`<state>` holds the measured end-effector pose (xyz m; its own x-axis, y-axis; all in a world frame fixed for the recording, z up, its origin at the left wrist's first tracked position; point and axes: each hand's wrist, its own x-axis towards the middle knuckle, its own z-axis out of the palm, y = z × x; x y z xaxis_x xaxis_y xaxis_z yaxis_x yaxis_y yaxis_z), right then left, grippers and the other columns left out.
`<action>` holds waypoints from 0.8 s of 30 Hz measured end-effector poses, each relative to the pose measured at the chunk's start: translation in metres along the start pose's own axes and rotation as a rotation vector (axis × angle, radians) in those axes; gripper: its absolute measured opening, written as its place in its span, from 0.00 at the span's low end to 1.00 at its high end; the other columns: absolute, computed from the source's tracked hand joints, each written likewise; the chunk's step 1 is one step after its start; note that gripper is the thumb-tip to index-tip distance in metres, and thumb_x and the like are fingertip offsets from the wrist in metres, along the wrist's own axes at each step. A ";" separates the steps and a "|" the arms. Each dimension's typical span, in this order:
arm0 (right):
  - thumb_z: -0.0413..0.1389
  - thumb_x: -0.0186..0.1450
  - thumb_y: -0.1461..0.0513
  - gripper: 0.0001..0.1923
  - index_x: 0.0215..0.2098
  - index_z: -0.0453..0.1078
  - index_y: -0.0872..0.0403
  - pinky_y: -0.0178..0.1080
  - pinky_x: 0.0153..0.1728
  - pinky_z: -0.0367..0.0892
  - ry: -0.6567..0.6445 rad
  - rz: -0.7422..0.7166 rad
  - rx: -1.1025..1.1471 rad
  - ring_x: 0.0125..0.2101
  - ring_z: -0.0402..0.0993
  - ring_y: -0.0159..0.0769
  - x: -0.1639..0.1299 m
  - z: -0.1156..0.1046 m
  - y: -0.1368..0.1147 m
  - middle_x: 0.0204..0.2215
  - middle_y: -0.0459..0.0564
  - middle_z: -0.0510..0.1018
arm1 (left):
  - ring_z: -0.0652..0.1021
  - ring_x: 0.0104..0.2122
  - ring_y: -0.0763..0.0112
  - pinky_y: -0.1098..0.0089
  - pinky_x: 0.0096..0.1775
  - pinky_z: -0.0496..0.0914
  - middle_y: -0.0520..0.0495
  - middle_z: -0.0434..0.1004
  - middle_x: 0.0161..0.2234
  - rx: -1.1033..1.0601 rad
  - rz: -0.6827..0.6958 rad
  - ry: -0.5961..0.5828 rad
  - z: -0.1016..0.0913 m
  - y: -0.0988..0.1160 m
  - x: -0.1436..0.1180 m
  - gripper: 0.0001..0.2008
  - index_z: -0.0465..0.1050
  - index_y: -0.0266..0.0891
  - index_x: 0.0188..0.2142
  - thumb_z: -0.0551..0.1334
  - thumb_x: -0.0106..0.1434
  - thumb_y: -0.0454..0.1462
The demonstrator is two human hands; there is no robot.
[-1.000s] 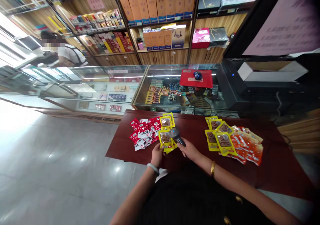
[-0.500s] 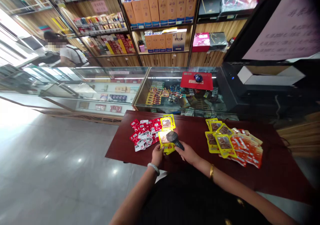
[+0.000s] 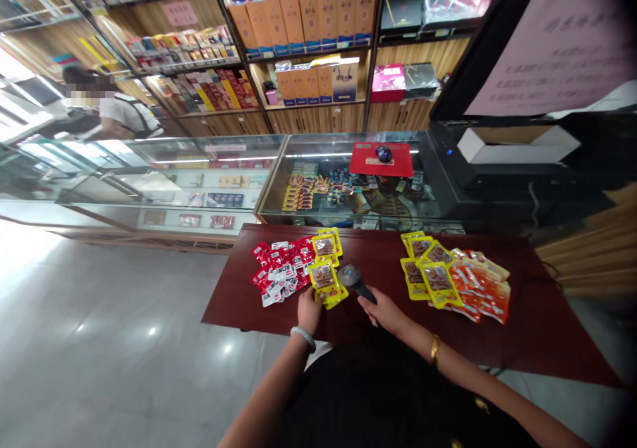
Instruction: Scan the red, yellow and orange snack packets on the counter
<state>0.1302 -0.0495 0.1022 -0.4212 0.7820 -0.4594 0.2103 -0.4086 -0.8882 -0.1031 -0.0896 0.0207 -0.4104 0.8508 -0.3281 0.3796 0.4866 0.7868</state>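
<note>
The right hand point(image 3: 385, 310) has its grip wrapped round the handle of a dark scanner point(image 3: 351, 277). The top of the scanner is just beside some yellow packs point(image 3: 323, 275), held up over the bench point(image 3: 375, 255). The left hand point(image 3: 309, 312) touches the near edge of those packs. I cannot tell if its grip is squeezed on a pack or only resting there. There is a pale bangle point(image 3: 303, 338) on the left wrist and a gold band point(image 3: 434, 350) on the right one.

The yellow packs lie on the bench, right next to a messy pile of red packs point(image 3: 286, 259). Well apart, on the right side of the bench, there are more yellow packs, and they touch a heap of orange packs point(image 3: 490, 289).

Behind the bench is a glass case point(image 3: 273, 177). On top of it sits a red mat point(image 3: 359, 166) with a mouse point(image 3: 384, 154) on it. Far off to the left, a person point(image 3: 130, 117) in a white top is behind the case.
</note>
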 end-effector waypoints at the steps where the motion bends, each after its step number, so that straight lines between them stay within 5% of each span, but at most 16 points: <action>1: 0.56 0.59 0.44 0.30 0.51 0.64 0.56 0.31 0.14 0.55 0.010 0.002 0.007 0.12 0.58 0.25 -0.003 -0.005 0.002 0.18 0.36 0.65 | 0.77 0.40 0.60 0.63 0.46 0.70 0.41 0.79 0.38 0.083 0.040 0.021 -0.001 0.002 0.000 0.14 0.75 0.36 0.43 0.62 0.56 0.36; 6: 0.56 0.59 0.44 0.28 0.47 0.65 0.55 0.31 0.15 0.55 0.111 -0.004 0.081 0.13 0.58 0.25 -0.025 -0.038 0.015 0.18 0.35 0.64 | 0.69 0.55 0.51 0.56 0.53 0.66 0.33 0.71 0.50 0.336 0.052 0.197 0.010 0.015 -0.001 0.30 0.62 0.32 0.59 0.63 0.58 0.38; 9: 0.56 0.59 0.43 0.26 0.43 0.65 0.54 0.31 0.15 0.54 0.215 0.009 0.138 0.13 0.57 0.25 -0.040 -0.062 0.026 0.19 0.35 0.63 | 0.67 0.57 0.51 0.54 0.55 0.65 0.33 0.67 0.54 0.366 0.169 0.215 0.030 0.029 0.001 0.31 0.59 0.34 0.61 0.61 0.59 0.38; 15: 0.56 0.59 0.42 0.23 0.34 0.62 0.52 0.30 0.14 0.54 0.421 0.025 0.269 0.12 0.57 0.23 -0.073 -0.111 0.058 0.18 0.34 0.63 | 0.76 0.43 0.61 0.59 0.50 0.68 0.42 0.75 0.41 0.219 0.420 -0.199 0.112 0.078 0.003 0.11 0.71 0.38 0.43 0.59 0.61 0.38; 21: 0.57 0.58 0.42 0.24 0.36 0.62 0.52 0.31 0.14 0.54 0.544 0.036 0.362 0.12 0.59 0.24 -0.098 -0.152 0.085 0.19 0.35 0.65 | 0.77 0.33 0.69 0.68 0.40 0.69 0.45 0.79 0.34 0.153 0.340 -0.495 0.199 0.117 -0.007 0.07 0.74 0.38 0.33 0.58 0.62 0.38; 24: 0.59 0.56 0.41 0.26 0.36 0.63 0.52 0.31 0.14 0.55 0.577 0.055 0.409 0.12 0.58 0.24 -0.106 -0.165 0.093 0.19 0.35 0.65 | 0.75 0.25 0.73 0.72 0.31 0.68 0.47 0.79 0.30 0.084 0.147 -0.638 0.231 0.132 -0.015 0.09 0.75 0.36 0.34 0.58 0.63 0.39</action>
<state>0.3404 -0.0923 0.0669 0.1389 0.8334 -0.5349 -0.1776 -0.5104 -0.8414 0.1448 0.0078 0.0085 0.2127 0.8476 -0.4861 0.4681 0.3483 0.8121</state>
